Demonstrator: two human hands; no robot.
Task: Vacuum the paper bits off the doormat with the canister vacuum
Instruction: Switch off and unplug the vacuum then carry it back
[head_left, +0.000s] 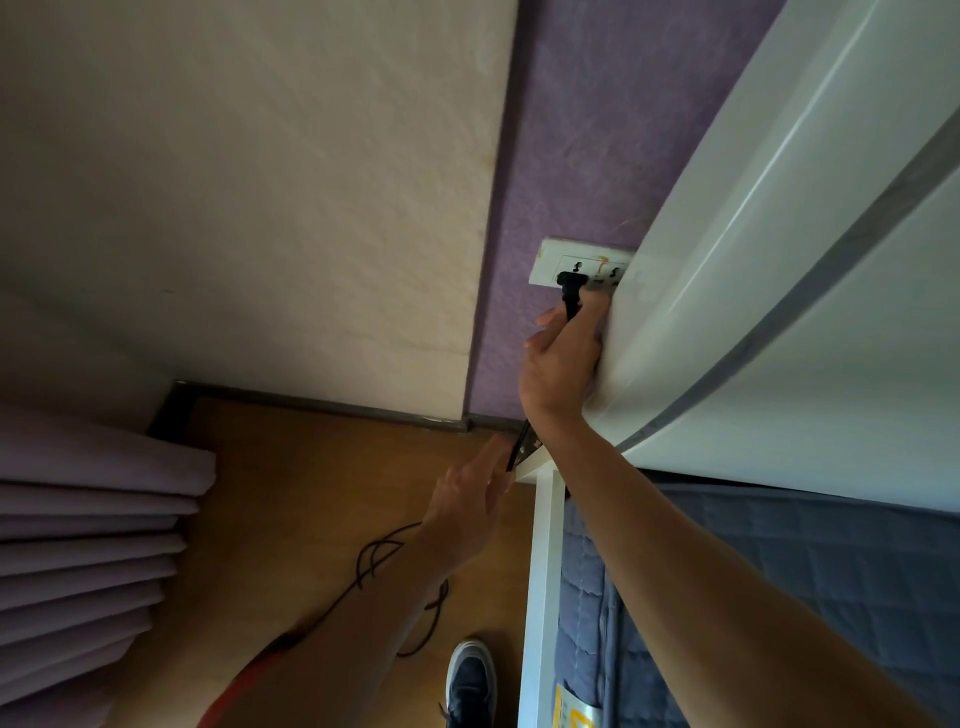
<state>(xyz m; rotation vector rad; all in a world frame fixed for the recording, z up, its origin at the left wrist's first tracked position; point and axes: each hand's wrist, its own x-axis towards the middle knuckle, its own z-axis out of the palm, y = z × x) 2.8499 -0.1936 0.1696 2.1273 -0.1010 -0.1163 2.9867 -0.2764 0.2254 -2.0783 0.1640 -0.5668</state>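
Black plug (568, 283): seated against the left socket of a white wall outlet (582, 267), which is mounted on a purple wall panel (571, 156); whether the prongs are fully in cannot be told. Right hand (563, 358): fingers closed around the plug's stem just below the outlet, wrist pressed beside a white curved furniture edge (727, 260) that covers the outlet's right end. Black cord (400, 551): runs down from the plug behind the right wrist, passes the left hand, then lies in loose loops on the wooden floor (311, 493). Left hand (470, 504): lower down, near the corner of the white frame (543, 571), fingers extended along the cord; whether they actually pinch it cannot be told. Canister vacuum, doormat and paper bits: none in view, only the cord. Cream wall (260, 182): to the left of the purple panel, meeting the floor at a dark skirting. Folded lilac curtain pleats (88, 545): stacked at the left edge. Blue quilted cover (779, 571): beneath the white frame, on the right. Dark shoe with white sole (470, 680): on the floor at the bottom, beside the frame.
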